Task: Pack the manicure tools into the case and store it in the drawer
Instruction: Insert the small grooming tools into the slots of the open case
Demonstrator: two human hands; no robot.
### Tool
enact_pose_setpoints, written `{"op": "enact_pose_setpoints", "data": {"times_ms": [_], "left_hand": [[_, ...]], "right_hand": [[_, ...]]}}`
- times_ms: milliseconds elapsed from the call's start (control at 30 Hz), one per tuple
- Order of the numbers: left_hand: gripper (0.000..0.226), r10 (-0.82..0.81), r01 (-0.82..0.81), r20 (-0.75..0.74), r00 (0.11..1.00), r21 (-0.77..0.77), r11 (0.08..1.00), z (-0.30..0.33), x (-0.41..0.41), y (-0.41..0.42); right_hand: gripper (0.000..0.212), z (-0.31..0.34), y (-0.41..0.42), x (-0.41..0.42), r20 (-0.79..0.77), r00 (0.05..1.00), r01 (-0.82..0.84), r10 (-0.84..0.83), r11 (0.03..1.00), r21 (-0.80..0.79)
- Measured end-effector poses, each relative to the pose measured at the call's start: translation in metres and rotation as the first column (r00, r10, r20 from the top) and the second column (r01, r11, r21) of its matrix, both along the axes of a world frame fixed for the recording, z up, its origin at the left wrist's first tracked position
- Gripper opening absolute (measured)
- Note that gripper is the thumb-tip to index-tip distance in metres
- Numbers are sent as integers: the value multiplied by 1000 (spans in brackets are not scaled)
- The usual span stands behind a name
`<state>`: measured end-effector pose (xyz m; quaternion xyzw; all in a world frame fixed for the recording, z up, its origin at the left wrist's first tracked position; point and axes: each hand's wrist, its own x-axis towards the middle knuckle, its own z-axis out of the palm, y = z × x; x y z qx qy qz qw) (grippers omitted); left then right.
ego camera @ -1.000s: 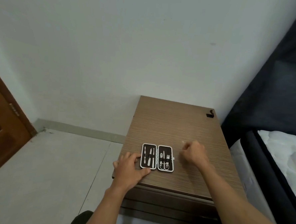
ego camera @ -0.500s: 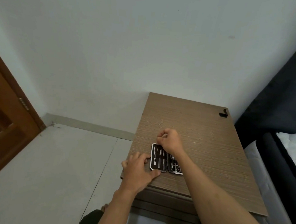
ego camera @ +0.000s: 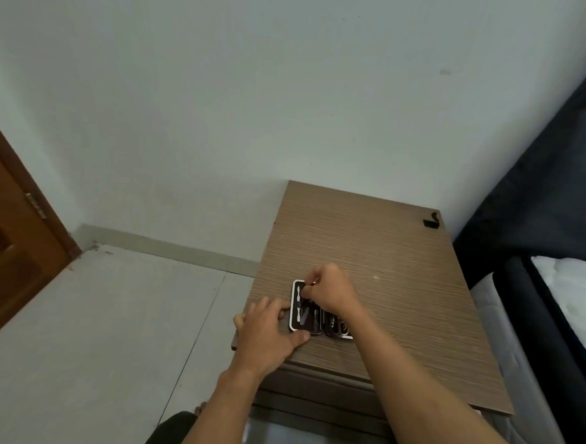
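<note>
A small black manicure case (ego camera: pixel 301 316) with a white rim lies open flat near the front left corner of the wooden nightstand (ego camera: pixel 385 261). Several metal tools sit in its two halves. My left hand (ego camera: pixel 268 330) presses on the case's left edge, thumb at its near corner. My right hand (ego camera: pixel 328 289) is over the top of the left half, fingertips pinched on a thin tool; the hand and wrist hide the case's middle and much of the right half.
A small black object (ego camera: pixel 430 220) sits at the nightstand's far right corner. A dark bed with a white mattress (ego camera: pixel 572 293) is close on the right. A brown door (ego camera: pixel 6 235) is at the left. The drawer front below the top shows under my arms.
My right hand moved from the bare top right of the case to over its left half and pinched there. The left hand stayed on the case's left edge.
</note>
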<state>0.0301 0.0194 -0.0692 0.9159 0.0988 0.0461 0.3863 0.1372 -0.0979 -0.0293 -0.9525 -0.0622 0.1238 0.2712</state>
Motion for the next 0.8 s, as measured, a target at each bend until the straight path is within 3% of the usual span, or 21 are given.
{"op": "enact_pose_setpoints", "data": {"times_ms": [133,300,567,800], "left_hand": [[48,-1,1,-5,1000,13,1000,1,-1,0],[47,-4,5,-7,1000,14,1000,4,-2,-1],[52,2,-2,-8,1000,13,1000,0,0,-1],[52,2,-2,3,1000,27,1000,-2,0,-1]], "right_hand": [[32,7,-10,-4,17,995,-95,94,995,30],[63,0,-19,-16,7,956,-287,293,939,-189],[71,-4,-35,-24,128,929,-314,348,922,-227],[65,-7,-42,-26,110,912,-337,394,876,-346]]}}
